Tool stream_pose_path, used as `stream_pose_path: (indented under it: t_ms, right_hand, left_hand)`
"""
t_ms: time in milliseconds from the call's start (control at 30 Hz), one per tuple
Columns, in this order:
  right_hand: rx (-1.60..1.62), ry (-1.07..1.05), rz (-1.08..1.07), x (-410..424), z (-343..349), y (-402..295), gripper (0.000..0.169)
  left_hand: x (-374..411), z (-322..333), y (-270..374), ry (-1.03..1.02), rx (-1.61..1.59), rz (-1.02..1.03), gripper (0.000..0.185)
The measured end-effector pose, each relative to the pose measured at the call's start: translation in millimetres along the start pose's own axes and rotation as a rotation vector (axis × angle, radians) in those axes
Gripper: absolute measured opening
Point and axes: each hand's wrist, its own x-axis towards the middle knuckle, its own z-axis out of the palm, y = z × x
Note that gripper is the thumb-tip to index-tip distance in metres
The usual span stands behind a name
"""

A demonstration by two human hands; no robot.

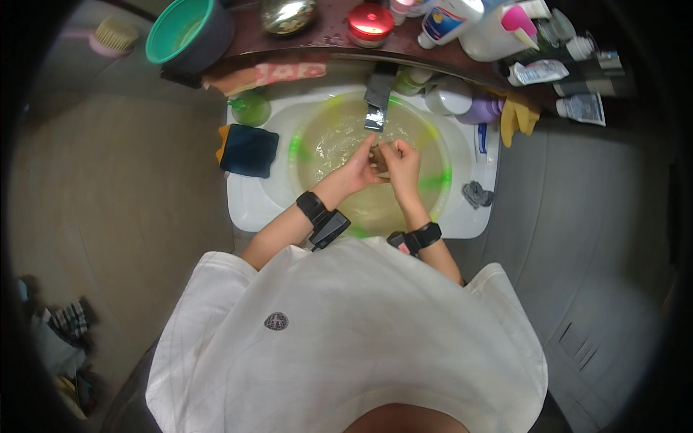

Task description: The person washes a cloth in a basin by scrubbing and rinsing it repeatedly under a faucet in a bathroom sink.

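A round, translucent basin (pixel 445 142) with yellow-green edges sits in the white sink (pixel 243 208) and holds rippling water. Above the water, my left hand (pixel 358 169) is turned palm up, its fingers around a small brownish item (pixel 378 158), perhaps cloth. My right hand (pixel 405 166) pinches the same item from the other side. Fingers hide much of it, so its exact kind is unclear. Just beyond my fingertips, the dark, flat faucet (pixel 377 100) reaches over the basin. Both wrists wear black straps with small black devices.
On the sink's left rim lie a dark blue cloth (pixel 250 150) and a green pump bottle (pixel 251 109). Along the right are a wadded grey cloth (pixel 477 195), a toothpaste tube (pixel 481 143), a purple bottle (pixel 481 110) and a yellow rubber glove (pixel 518 118). A teal-rimmed bucket (pixel 219 38) stands on the shelf behind.
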Motion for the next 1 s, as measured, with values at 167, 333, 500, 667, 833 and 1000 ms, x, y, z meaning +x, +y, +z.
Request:
stream_pose_path:
  t_ms: [167,333,500,667,833,1000]
  right_hand:
    - [-0.263,0.051,-0.206,-8.6,2.5,8.7,0.028]
    - [-0.122,0.168,-0.150,-1.8,-11.4,8.0,0.024]
    - [0.364,0.076,0.178,6.5,-24.2,4.4,0.036]
    - [0.771,-0.268,0.424,10.9,-37.7,14.3,0.038]
    - [1.094,-0.591,0.647,5.4,-46.4,25.1,0.047]
    - [1.145,-0.527,0.600,-13.3,-54.5,21.2,0.050]
  left_hand:
    - [5.8,15.0,-2.4,0.035,-0.022,0.069,0.033]
    - [-4.4,25.3,-3.5,0.042,0.055,0.221,0.023]
    - [-18.0,47.2,-7.8,-0.005,0.176,0.260,0.032]
    - [-17.3,60.6,-14.0,0.061,0.677,0.598,0.035]
    - [-42.8,84.5,-14.6,0.234,1.563,0.849,0.035]
    - [-33.7,75.8,-34.9,0.221,1.898,1.470,0.042]
